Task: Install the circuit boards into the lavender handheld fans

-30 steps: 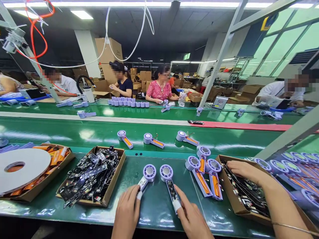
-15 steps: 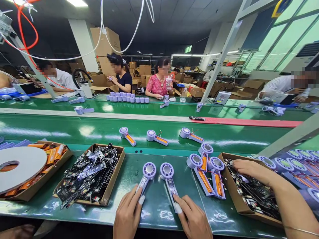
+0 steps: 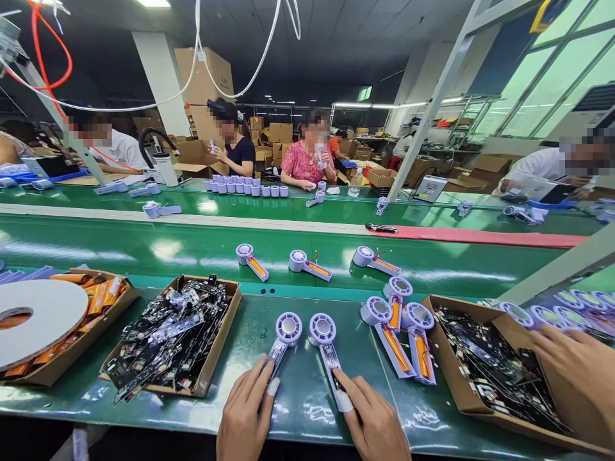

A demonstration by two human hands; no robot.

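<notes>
Overall, a long green tabletop (image 3: pixel 302 410) is seen in a factory hall, with a green conveyor belt (image 3: pixel 192 246) laid just beyond it. Stacked cardboard cartons (image 3: pixel 202 77) are seen behind a white pillar (image 3: pixel 161 83), tall windows (image 3: pixel 542 83) are set along the right side, and seated co-workers (image 3: pixel 307 163) are placed beyond the belt.

A tray of black circuit boards (image 3: pixel 170 336) is taken as the landmark. Just right of this tray, two lilac handheld fans are laid flat on the tabletop, slightly apart: the left fan (image 3: pixel 288 328) and the right fan (image 3: pixel 321 330). Each long axis runs away from the wearer, with the round head pointed forward and the handle pointed back, and the two heads are tilted slightly toward each other.

The left hand (image 3: pixel 245 410) is closed narrowly on the lower handle of the left fan, and the right hand (image 3: pixel 372 416) is closed narrowly on the lower handle of the right fan.

Farther right of the tray, three fans with orange batteries (image 3: pixel 396 333) are laid, then a second board tray (image 3: pixel 490 365), touched by a co-worker's hand (image 3: pixel 576 365). Left of the tray, a white roll (image 3: pixel 33 320) is laid over a box of orange batteries (image 3: pixel 91 301).
</notes>
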